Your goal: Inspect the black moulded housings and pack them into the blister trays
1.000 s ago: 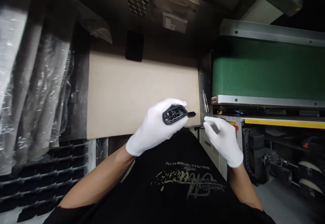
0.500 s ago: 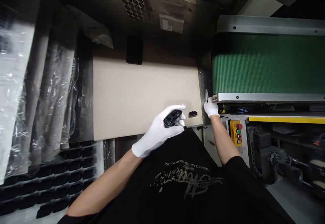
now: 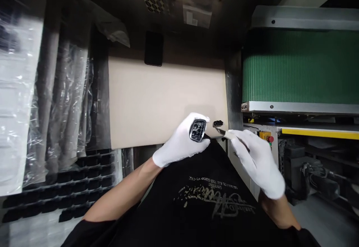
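My left hand (image 3: 182,140), in a white glove, is closed around a small black plastic housing (image 3: 198,130). Its hollow side, with several round recesses, faces up, and it resembles a key fob shell. In my gloved right hand (image 3: 256,161) is a slim pointed tool (image 3: 228,134); I cannot tell whether it is a knife or tweezers. The tool's dark tip points left, close to a small black part (image 3: 218,123) with rounded openings. That part lies on the beige board (image 3: 165,97), near its front right corner.
A black phone-like slab (image 3: 154,49) lies at the board's back edge. To the right runs a green conveyor belt (image 3: 300,67) with metal rails. Plastic-wrapped sheets (image 3: 64,101) hang at the left, above black trays (image 3: 92,181). A control box (image 3: 265,136) is partly hidden behind my right hand.
My right hand has come from beside the conveyor's corner towards my body, bringing the pointed tool near the small black part. My left hand has turned the housing more upright. The view has shifted slightly.
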A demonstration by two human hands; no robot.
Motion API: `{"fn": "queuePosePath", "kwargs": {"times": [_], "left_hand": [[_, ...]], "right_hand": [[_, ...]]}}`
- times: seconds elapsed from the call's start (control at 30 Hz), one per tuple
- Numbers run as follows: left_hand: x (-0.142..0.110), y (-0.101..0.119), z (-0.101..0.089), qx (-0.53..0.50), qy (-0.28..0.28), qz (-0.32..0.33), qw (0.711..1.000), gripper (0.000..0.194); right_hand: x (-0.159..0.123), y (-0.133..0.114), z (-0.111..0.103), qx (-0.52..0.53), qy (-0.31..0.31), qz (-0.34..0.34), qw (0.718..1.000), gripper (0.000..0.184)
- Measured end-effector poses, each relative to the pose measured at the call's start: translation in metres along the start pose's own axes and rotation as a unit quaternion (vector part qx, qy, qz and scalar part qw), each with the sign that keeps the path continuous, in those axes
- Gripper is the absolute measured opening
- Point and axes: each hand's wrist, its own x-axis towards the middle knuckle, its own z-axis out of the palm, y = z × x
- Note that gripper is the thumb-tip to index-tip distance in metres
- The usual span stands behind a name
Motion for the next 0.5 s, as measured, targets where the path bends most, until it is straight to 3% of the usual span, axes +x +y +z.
{"fn": "queuePosePath", "kwargs": {"times": [0.1, 0.23, 0.33, 0.5], "left_hand": [[0.004, -0.002, 0.005, 0.086, 0.037, 0.107, 0.990, 0.039], [0.005, -0.003, 0.011, 0.150, 0.049, 0.180, 0.971, 0.035], [0.003, -0.004, 0.012, 0.184, 0.069, 0.196, 0.961, 0.035], [0.003, -0.008, 0.014, 0.209, 0.085, 0.216, 0.950, 0.034]], "right_hand": [[-0.002, -0.037, -0.020, -0.153, -0.014, -0.019, 0.988, 0.044], [0.005, -0.056, -0.020, -0.341, -0.053, 0.017, 0.938, 0.052], [0.010, -0.062, -0.016, -0.374, -0.089, 0.019, 0.923, 0.056], [0.017, -0.063, -0.016, -0.347, -0.117, 0.019, 0.930, 0.055]]}}
